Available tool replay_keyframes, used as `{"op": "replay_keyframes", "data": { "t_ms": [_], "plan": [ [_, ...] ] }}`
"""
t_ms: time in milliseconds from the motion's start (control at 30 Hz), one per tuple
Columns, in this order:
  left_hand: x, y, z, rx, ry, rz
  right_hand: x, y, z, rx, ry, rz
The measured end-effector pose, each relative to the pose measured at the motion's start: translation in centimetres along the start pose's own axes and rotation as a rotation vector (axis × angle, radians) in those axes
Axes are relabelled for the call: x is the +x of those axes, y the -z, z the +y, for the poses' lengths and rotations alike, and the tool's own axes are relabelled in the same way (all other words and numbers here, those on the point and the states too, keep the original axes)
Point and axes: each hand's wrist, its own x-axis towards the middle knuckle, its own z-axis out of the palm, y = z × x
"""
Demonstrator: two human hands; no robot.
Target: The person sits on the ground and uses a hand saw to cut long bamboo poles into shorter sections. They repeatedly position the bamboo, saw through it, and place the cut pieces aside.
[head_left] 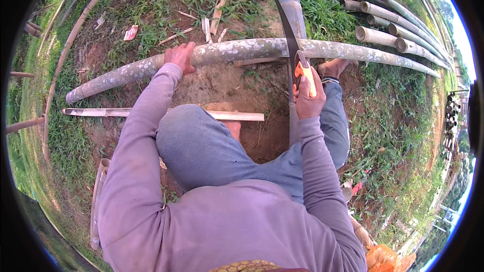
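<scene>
A long mottled bamboo pole (pixel 237 50) lies crosswise in front of me, over a greyish pole (pixel 291 12) that runs away from me. My left hand (pixel 180 58) is wrapped over the bamboo pole, left of the middle. In my right hand (pixel 309 95) is the orange handle of a handsaw (pixel 287 20). Its dark blade stands across the bamboo pole, above the greyish pole, and its tip points away from me. Whether the teeth have cut into the bamboo cannot be made out. My bare right foot (pixel 336 68) is close to the bamboo pole, right of the saw.
Several cut bamboo poles (pixel 383 38) are stacked at the far right. A split bamboo length (pixel 237 116) lies nearer my legs. Bamboo slivers (pixel 217 17) and a red-and-white wrapper (pixel 131 33) litter the grassy soil. An orange net bag (pixel 381 258) is at the lower right.
</scene>
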Motion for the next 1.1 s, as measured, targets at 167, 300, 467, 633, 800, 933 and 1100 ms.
{"op": "replay_keyframes", "data": {
  "t_ms": [167,300,467,633,800,933,1100],
  "plan": [
    [-0.7,-0.8,-0.3,-0.020,0.001,0.020,-14.5,7.3,-2.8,-0.126,0.063,-0.010],
    [-0.6,-0.9,0.1,-0.006,-0.004,0.044,-14.6,8.0,-2.0,-0.118,0.026,-0.007],
    [-0.3,-0.1,0.7,0.022,0.013,0.014,2.1,-0.6,0.1,0.008,0.041,-0.015],
    [-0.3,-0.1,0.1,0.015,0.044,-0.030,-7.8,5.0,-1.6,-0.021,-0.018,-0.060],
    [-0.8,-0.1,0.4,-0.026,0.016,0.013,-16.1,9.7,-2.8,-0.104,-0.022,-0.029],
    [-0.2,-0.5,0.7,-0.028,-0.007,0.039,-4.5,3.9,0.7,-0.019,0.043,-0.035],
    [-0.4,-0.1,0.3,0.001,0.018,0.022,1.9,0.3,-0.7,0.054,-0.085,-0.075]
  ]
}}
